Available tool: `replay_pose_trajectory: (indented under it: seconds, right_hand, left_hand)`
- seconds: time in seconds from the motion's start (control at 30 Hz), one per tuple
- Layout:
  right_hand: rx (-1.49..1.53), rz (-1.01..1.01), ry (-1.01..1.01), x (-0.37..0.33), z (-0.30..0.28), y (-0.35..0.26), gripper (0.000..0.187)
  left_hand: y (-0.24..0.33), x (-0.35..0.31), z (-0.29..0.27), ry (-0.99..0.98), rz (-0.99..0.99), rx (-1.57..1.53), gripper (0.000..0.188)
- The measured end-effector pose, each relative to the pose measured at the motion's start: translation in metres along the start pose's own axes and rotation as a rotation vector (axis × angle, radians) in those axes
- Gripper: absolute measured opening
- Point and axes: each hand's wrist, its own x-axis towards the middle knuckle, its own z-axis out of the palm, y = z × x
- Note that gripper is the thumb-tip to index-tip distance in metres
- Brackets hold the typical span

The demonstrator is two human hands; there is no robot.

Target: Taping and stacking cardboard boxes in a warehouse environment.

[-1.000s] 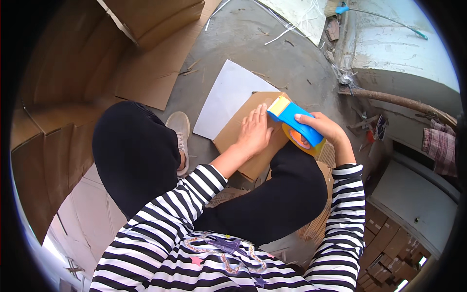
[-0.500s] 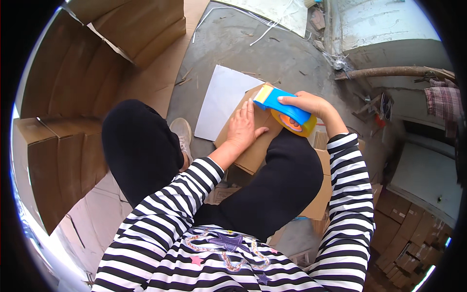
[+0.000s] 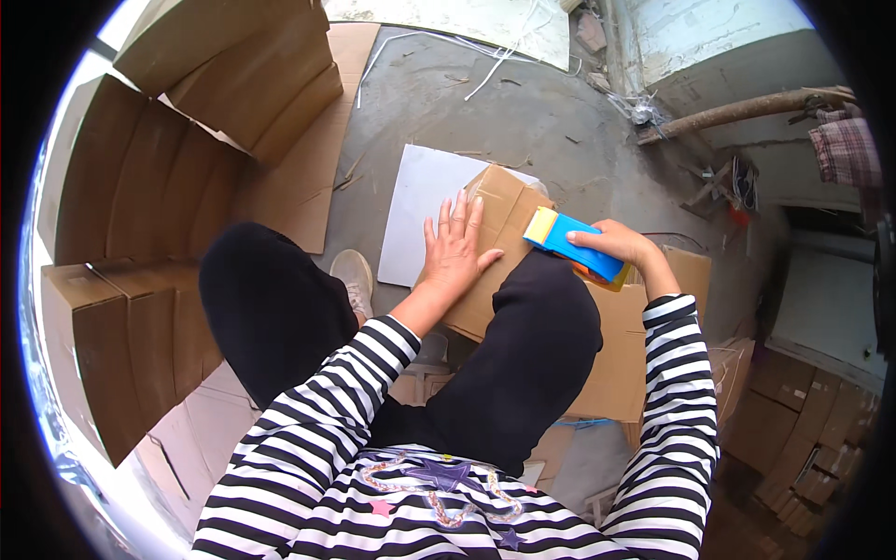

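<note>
A brown cardboard box (image 3: 499, 210) lies tilted in front of me, partly hidden by my right leg. My left hand (image 3: 455, 250) rests flat on its upper face, fingers spread. In my right hand (image 3: 619, 245) is a blue tape dispenser (image 3: 581, 245) with a yellow front end, its thumb on top. The dispenser's front meets or hovers just over the box's right edge; I cannot tell which. Its tape roll shows only in part below the blue body. A white board (image 3: 403, 224) lies under and left of the box.
Brown cartons (image 3: 140, 177) stand stacked at the left. Flat cardboard (image 3: 611, 327) lies beside my right leg. A wooden pole (image 3: 747, 112) juts out at the upper right, near a hanging checked cloth (image 3: 847, 149). More cartons (image 3: 793, 401) fill the lower right.
The tape dispenser has moved right and toward me, from the box's top to its right edge. My left hand has spread its fingers and shifted slightly left on the box.
</note>
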Motion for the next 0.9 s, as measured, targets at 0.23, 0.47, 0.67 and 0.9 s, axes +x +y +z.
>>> replay_pose_trajectory:
  seconds: [0.23, 0.47, 0.67, 0.9]
  right_hand:
    - [-0.082, 0.015, 0.004, 0.013, -0.004, 0.012, 0.088]
    - [0.018, -0.029, -0.04, 0.007, -0.004, 0.013, 0.081]
    - [0.042, -0.132, 0.05, 0.019, 0.004, 0.031, 0.074]
    - [0.136, -0.132, -0.027, 0.027, 0.008, 0.044, 0.082]
  left_hand:
    - [-0.002, 0.029, 0.003, -0.044, 0.499, 0.139, 0.06]
    - [0.006, 0.039, 0.002, -0.022, 0.558, 0.16, 0.064]
    - [0.014, 0.047, 0.006, -0.007, 0.505, 0.177, 0.068]
    - [0.02, 0.049, 0.007, -0.037, 0.476, 0.217, 0.069]
